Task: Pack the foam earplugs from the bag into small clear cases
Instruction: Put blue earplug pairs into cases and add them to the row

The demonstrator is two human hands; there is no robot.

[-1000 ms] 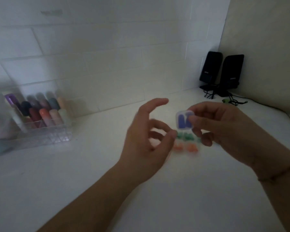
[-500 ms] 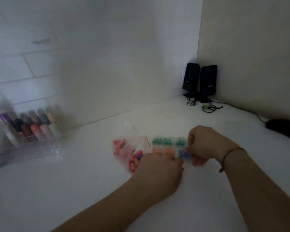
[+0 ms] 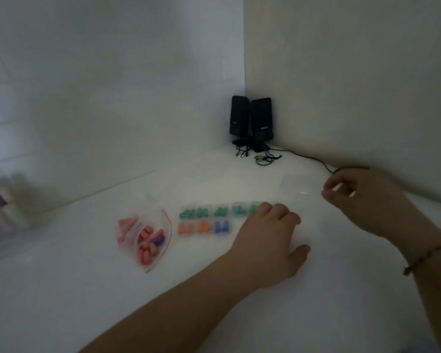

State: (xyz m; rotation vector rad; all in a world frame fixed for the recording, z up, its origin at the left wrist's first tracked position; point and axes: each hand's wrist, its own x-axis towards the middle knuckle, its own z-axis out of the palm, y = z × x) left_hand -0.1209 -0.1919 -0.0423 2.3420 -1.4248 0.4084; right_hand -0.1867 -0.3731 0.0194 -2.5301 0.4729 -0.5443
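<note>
Near the middle of the white bench (image 3: pixel 87 289) lie two rows of small clear cases. The far row (image 3: pixel 215 212) holds green earplugs in five cases, and the near row (image 3: pixel 204 227) has two cases with orange earplugs and one with blue earplugs (image 3: pixel 221 226) at its right end. Just to the left of the rows lies the clear zip bag (image 3: pixel 144 236) with a red strip, and inside it are pink earplugs and one purple one. The left hand (image 3: pixel 270 240) rests on the bench at the right end of the rows; its fingers are curled down, the knuckles cover part of the last green case, and it is not clear if it holds something. The right hand (image 3: pixel 359 200) is above the bench toward the right wall, with fingers loosely curled; whether they pinch something cannot be told because of blur. A thin bracelet (image 3: pixel 423 258) is on the right wrist. At the far corner of the bench stand two black speakers (image 3: pixel 250 121) with a cable. At the left edge a blurred clear box of coloured bottles (image 3: pixel 3 212) is seen.
</note>
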